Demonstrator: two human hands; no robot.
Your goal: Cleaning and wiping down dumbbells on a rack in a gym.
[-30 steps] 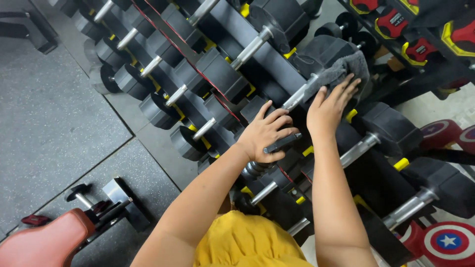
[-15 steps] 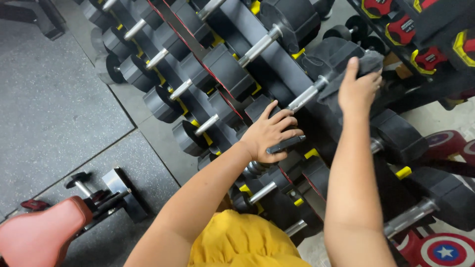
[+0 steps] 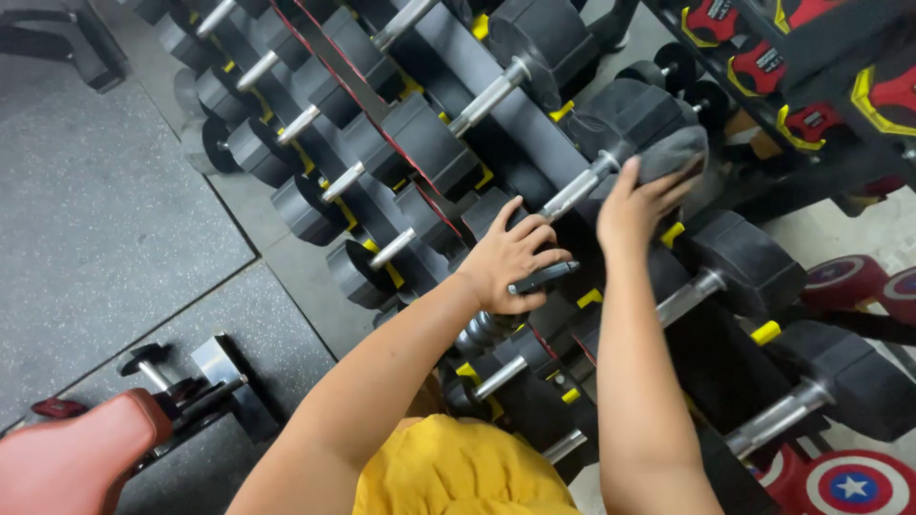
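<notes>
grey cloth pressed on a dumbbell head, both hands on the rack

grey cloth (image 3: 676, 153) lies bunched under the fingers (image 3: 668, 187) of the right hand (image 3: 634, 205), which press it flat against the near face of a black hex dumbbell (image 3: 625, 119) on the upper tier of the rack. the fingers are stretched and slightly spread over the cloth, pressing rather than pinching it. the dumbbell's steel handle (image 3: 575, 191) runs down and left from that head, just beside the right thumb.

the left hand (image 3: 510, 257) rests lower on the rack, fingers (image 3: 539, 238) loosely curled, with a thin dark stick-like object (image 3: 542, 278) held under them against the palm; what it is cannot be told. this hand lies on a black dumbbell head between the tiers, near the red-edged rack rail (image 3: 382, 124).

outward, more black dumbbells with steel handles fill the sloped rack (image 3: 448, 43) in rows, yellow tabs (image 3: 765, 333) marking their cradles. the person's yellow shirt (image 3: 458, 472) shows at the bottom edge. to the left is grey speckled rubber floor (image 3: 95, 229), and a red padded bench seat (image 3: 76, 458) at the lower left corner. red and black kettlebells (image 3: 811, 95) sit on a shelf at the upper right.
</notes>
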